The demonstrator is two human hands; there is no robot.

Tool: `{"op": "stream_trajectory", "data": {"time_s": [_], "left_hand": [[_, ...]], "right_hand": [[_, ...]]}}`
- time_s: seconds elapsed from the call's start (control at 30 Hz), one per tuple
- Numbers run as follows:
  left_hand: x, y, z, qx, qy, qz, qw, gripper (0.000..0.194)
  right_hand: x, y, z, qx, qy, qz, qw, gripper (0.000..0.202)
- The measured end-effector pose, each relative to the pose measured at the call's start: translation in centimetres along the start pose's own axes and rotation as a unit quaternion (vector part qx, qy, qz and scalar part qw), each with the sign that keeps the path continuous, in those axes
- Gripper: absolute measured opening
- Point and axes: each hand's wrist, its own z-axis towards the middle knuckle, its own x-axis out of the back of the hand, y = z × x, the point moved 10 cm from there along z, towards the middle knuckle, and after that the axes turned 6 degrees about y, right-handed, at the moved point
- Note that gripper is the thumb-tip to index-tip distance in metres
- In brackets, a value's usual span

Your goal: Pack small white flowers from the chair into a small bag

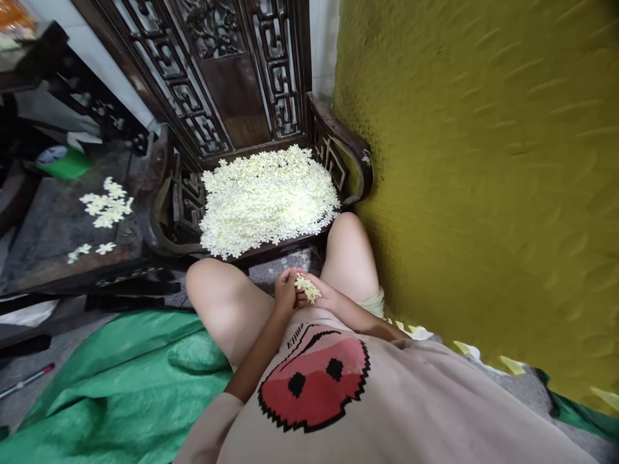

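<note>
My left hand (285, 291) and my right hand (325, 294) meet in my lap, fingers drawn together and touching. A small string or cluster of pale yellow-white flowers (308, 288) hangs at the right hand, by its curled fingers. The left hand's fingers are pinched beside these flowers; what lies between them is too small and hidden to make out. Past my knees, a large heap of similar white flowers (271, 200) covers the seat of a dark carved wooden chair (254, 132).
To the left, a dark wooden table (43, 225) bears loose flowers (107, 205) and a green roll of tape (65, 161). Green cloth (130, 380) spreads on the floor at lower left. A yellow-olive textured sheet (483, 180) rises close on my right.
</note>
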Motion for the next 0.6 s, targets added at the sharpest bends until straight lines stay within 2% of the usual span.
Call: {"op": "stream_trajectory", "data": {"time_s": [0.07, 0.13, 0.23, 0.3, 0.4, 0.47, 0.53, 0.6], "left_hand": [[-0.5, 0.3, 0.2, -0.025, 0.014, 0.026, 0.999, 0.035], [0.0, 1.2, 0.4, -0.087, 0.058, 0.066, 0.992, 0.034], [1.0, 3.2, 0.2, -0.222, 0.124, 0.13, 0.958, 0.028], [1.7, 3.6, 0.3, -0.261, 0.145, 0.145, 0.943, 0.027], [4.0, 3.1, 0.8, -0.229, 0.218, 0.109, 0.942, 0.03], [5.4, 2.4, 1.0, -0.194, 0.257, 0.07, 0.944, 0.032], [6.2, 2.1, 1.0, -0.172, 0.272, 0.042, 0.946, 0.033], [6.9, 1.4, 1.0, -0.145, 0.286, 0.023, 0.947, 0.035]], "right_hand": [[0.2, 0.0, 0.3, -0.015, -0.011, 0.099, 0.995, 0.038], [0.5, 0.1, 0.7, -0.025, -0.013, 0.152, 0.988, 0.037], [1.5, 0.8, 1.6, -0.045, 0.02, 0.161, 0.986, 0.032], [1.9, 0.9, 2.2, -0.048, 0.038, 0.157, 0.986, 0.028], [1.0, 0.1, 2.9, -0.037, 0.006, 0.182, 0.983, 0.029], [-0.1, -1.4, 3.2, -0.029, -0.025, 0.198, 0.979, 0.03], [-0.9, -4.1, 3.8, -0.013, -0.033, 0.2, 0.979, 0.029], [-1.7, -8.2, 4.9, 0.014, -0.034, 0.193, 0.981, 0.028]]}}
